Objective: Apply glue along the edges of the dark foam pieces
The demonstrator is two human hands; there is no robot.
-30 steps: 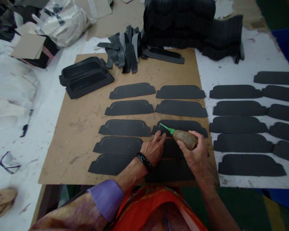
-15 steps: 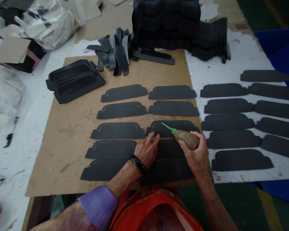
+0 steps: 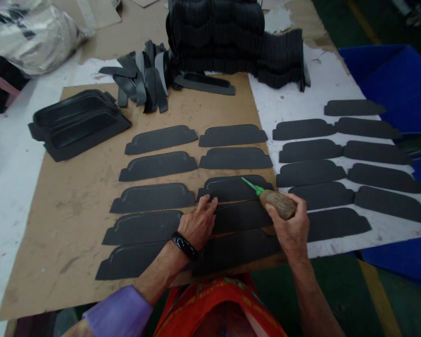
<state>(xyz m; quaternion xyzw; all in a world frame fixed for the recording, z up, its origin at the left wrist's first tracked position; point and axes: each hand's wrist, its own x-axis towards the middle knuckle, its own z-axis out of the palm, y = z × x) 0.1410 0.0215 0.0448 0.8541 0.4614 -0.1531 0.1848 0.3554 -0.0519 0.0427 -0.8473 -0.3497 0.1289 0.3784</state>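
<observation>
Flat dark pieces lie in rows on a brown board (image 3: 73, 262). My left hand (image 3: 199, 223), with a black bangle at the wrist, rests its outstretched fingers on the lower left edge of one dark piece (image 3: 228, 189). In my right hand (image 3: 291, 222) is a tool with a rounded brown handle (image 3: 280, 203) and a thin green tip. That tip lies over the upper right part of the same piece, where a faint pale line runs along the top edge. Some pieces to the left carry similar faint lines.
Beyond the board stands a large row of stacked black pieces (image 3: 217, 37). Loose dark strips (image 3: 147, 77) lie beside it. Two padded black parts (image 3: 80, 121) sit at the left. More flat pieces (image 3: 312, 150) lie on white sheeting. Blue bins (image 3: 396, 84) stand to the right.
The view has shifted, so the table contents appear further left. The green tip has moved right along the top edge of the piece. My left hand stays on the same piece.
</observation>
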